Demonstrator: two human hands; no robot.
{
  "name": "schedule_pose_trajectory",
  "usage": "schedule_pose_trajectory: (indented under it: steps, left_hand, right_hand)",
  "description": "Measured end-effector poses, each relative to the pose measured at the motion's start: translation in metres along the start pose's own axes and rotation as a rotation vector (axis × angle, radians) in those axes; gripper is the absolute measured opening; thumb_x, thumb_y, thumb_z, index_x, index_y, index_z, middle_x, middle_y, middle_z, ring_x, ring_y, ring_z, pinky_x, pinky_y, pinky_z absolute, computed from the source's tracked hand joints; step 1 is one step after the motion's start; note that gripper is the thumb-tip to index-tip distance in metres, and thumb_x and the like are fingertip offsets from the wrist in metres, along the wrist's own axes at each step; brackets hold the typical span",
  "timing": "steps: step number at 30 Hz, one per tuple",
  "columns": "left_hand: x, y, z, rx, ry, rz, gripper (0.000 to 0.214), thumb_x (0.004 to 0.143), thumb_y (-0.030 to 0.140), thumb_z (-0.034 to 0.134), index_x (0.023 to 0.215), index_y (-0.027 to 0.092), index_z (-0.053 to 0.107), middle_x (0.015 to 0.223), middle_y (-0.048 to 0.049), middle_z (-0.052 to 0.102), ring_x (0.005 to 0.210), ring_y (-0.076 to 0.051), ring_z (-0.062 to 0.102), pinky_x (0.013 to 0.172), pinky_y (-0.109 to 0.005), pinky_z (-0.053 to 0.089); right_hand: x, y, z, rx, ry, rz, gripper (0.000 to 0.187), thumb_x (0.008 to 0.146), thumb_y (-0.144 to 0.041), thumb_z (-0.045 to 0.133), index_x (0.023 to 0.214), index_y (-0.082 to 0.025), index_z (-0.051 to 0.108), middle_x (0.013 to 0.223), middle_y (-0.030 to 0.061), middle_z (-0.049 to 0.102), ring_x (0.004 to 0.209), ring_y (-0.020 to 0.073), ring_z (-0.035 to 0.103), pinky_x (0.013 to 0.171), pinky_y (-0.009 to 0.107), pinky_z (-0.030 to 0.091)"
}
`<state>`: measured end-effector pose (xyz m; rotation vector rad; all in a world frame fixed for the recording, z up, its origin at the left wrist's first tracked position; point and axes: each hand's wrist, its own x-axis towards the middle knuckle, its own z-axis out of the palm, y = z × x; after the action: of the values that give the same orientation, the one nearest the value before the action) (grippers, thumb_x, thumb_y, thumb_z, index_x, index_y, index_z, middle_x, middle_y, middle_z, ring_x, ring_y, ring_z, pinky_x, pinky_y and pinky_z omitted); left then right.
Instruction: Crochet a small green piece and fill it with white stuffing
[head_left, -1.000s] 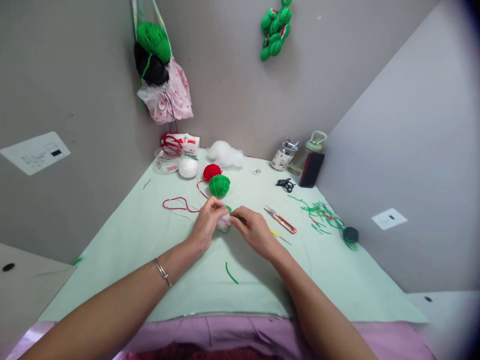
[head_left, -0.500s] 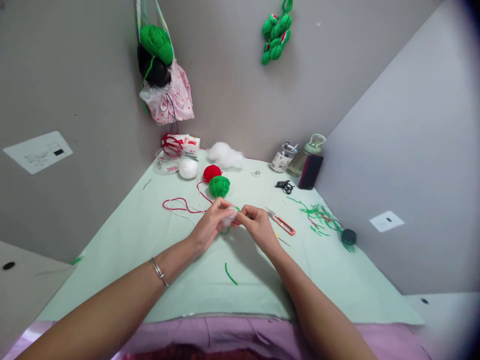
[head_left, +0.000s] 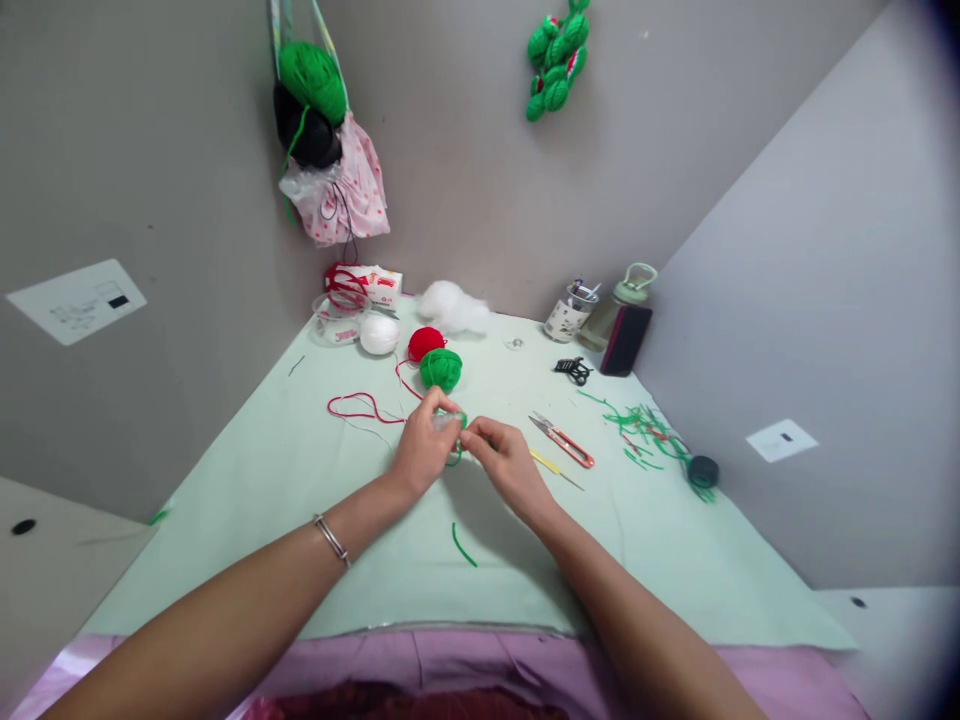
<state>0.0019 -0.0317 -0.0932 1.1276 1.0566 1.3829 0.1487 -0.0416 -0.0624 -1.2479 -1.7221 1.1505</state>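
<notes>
My left hand (head_left: 426,448) is closed around a small green crochet piece (head_left: 463,422) with white stuffing fluff (head_left: 445,422) at it; the fingers hide most of both. At the same piece, my right hand (head_left: 504,458) has thumb and forefinger pinched together on its near edge. A green yarn tail hangs below the fingertips. Just beyond the hands lie a green yarn ball (head_left: 441,371) and a red yarn ball (head_left: 426,344). To the right of my right hand are orange-handled thread snips (head_left: 570,447) and a yellow-handled crochet hook (head_left: 546,463).
A white yarn ball (head_left: 379,335), a fluffy stuffing heap (head_left: 451,308), a pen cup (head_left: 568,315), a bottle (head_left: 634,290) and a phone (head_left: 627,341) stand at the back. Green yarn scraps (head_left: 641,430) and a black roll (head_left: 703,472) lie right. A cut green strand (head_left: 463,546) lies in front.
My right hand has shifted slightly back from the left, uncovering the yellow hook handle. Less white fluff shows between the hands, and the green edge is plainer. The view has tilted slightly.
</notes>
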Motion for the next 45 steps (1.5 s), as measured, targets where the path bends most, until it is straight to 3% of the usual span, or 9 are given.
schedule_pose_trajectory:
  steps: [4, 9, 15, 21, 25, 29, 33, 38, 45]
  left_hand:
    - [-0.006, 0.001, 0.001, 0.029, 0.005, 0.064, 0.017, 0.076, 0.014, 0.070, 0.086, 0.023, 0.060, 0.089, 0.0021, 0.064, 0.080, -0.016, 0.058, 0.074, -0.028, 0.047]
    - [-0.009, 0.011, -0.003, -0.026, -0.088, 0.005, 0.024, 0.076, 0.018, 0.075, 0.098, 0.023, 0.066, 0.090, 0.0001, 0.068, 0.081, -0.018, 0.061, 0.078, -0.032, 0.049]
    - [0.000, 0.026, -0.012, -0.220, -0.244, -0.135, 0.034, 0.089, 0.038, 0.064, 0.112, 0.016, 0.075, 0.107, -0.0106, 0.077, 0.095, -0.025, 0.072, 0.090, -0.040, 0.056]
    - [-0.002, 0.018, -0.006, -0.276, -0.194, -0.162, 0.035, 0.079, 0.036, 0.085, 0.109, 0.020, 0.076, 0.109, -0.0055, 0.073, 0.091, -0.018, 0.068, 0.087, -0.031, 0.054]
    - [-0.004, 0.011, -0.002, -0.280, -0.158, -0.169, 0.032, 0.080, 0.036, 0.083, 0.107, 0.020, 0.073, 0.096, -0.0023, 0.070, 0.081, -0.014, 0.065, 0.080, -0.027, 0.053]
    - [-0.001, 0.010, -0.002, -0.243, -0.122, -0.126, 0.032, 0.079, 0.032, 0.080, 0.107, 0.019, 0.069, 0.088, -0.0003, 0.068, 0.073, -0.013, 0.062, 0.073, -0.026, 0.051]
    - [0.002, 0.011, -0.002, -0.171, -0.099, -0.052, 0.032, 0.075, 0.029, 0.082, 0.098, 0.020, 0.062, 0.087, -0.0001, 0.071, 0.071, -0.014, 0.063, 0.070, -0.027, 0.050]
    - [-0.002, 0.013, -0.002, -0.099, -0.061, 0.048, 0.028, 0.078, 0.020, 0.078, 0.094, 0.023, 0.056, 0.095, -0.0011, 0.072, 0.087, -0.016, 0.067, 0.085, -0.030, 0.052]
    - [-0.010, 0.019, -0.004, -0.105, -0.133, 0.060, 0.022, 0.086, 0.029, 0.073, 0.100, 0.022, 0.059, 0.112, -0.0071, 0.073, 0.097, -0.019, 0.069, 0.089, -0.034, 0.054]
  right_hand:
    - [0.011, 0.008, -0.001, 0.099, 0.002, 0.095, 0.052, 0.087, -0.067, 0.059, 0.060, -0.023, 0.055, 0.049, -0.0083, 0.030, 0.049, 0.0108, 0.026, 0.050, 0.028, 0.021]
    - [0.015, 0.008, -0.005, 0.144, 0.061, 0.100, 0.050, 0.079, -0.064, 0.071, 0.058, -0.022, 0.054, 0.048, -0.0082, 0.034, 0.050, 0.0094, 0.025, 0.052, 0.028, 0.018]
    - [0.017, 0.005, -0.014, 0.196, 0.081, 0.096, 0.044, 0.078, -0.059, 0.064, 0.058, -0.025, 0.046, 0.048, -0.0100, 0.028, 0.048, 0.0088, 0.019, 0.051, 0.028, 0.017]
    - [0.015, 0.007, -0.009, 0.154, 0.071, 0.060, 0.040, 0.080, -0.055, 0.061, 0.059, -0.025, 0.044, 0.051, -0.0090, 0.029, 0.051, 0.0104, 0.023, 0.052, 0.027, 0.022]
    - [0.012, 0.006, -0.007, 0.043, 0.113, -0.005, 0.035, 0.080, -0.049, 0.066, 0.060, -0.022, 0.054, 0.056, -0.0049, 0.042, 0.059, 0.0127, 0.033, 0.059, 0.028, 0.025]
    - [0.006, -0.001, -0.010, 0.006, 0.049, -0.046, 0.031, 0.086, -0.047, 0.062, 0.069, -0.021, 0.064, 0.063, -0.0025, 0.053, 0.065, 0.0150, 0.042, 0.064, 0.029, 0.030]
    - [0.002, -0.003, -0.009, 0.042, 0.000, -0.029, 0.042, 0.091, -0.055, 0.056, 0.068, -0.021, 0.063, 0.059, -0.0037, 0.044, 0.060, 0.0140, 0.037, 0.060, 0.029, 0.029]
    - [0.007, 0.006, 0.002, 0.120, 0.012, 0.052, 0.045, 0.088, -0.059, 0.055, 0.062, -0.022, 0.056, 0.050, -0.0078, 0.029, 0.051, 0.0115, 0.027, 0.053, 0.029, 0.023]
    - [0.010, 0.005, 0.000, 0.115, 0.056, 0.089, 0.032, 0.078, -0.047, 0.057, 0.059, -0.023, 0.051, 0.048, -0.0080, 0.033, 0.049, 0.0101, 0.026, 0.051, 0.028, 0.020]
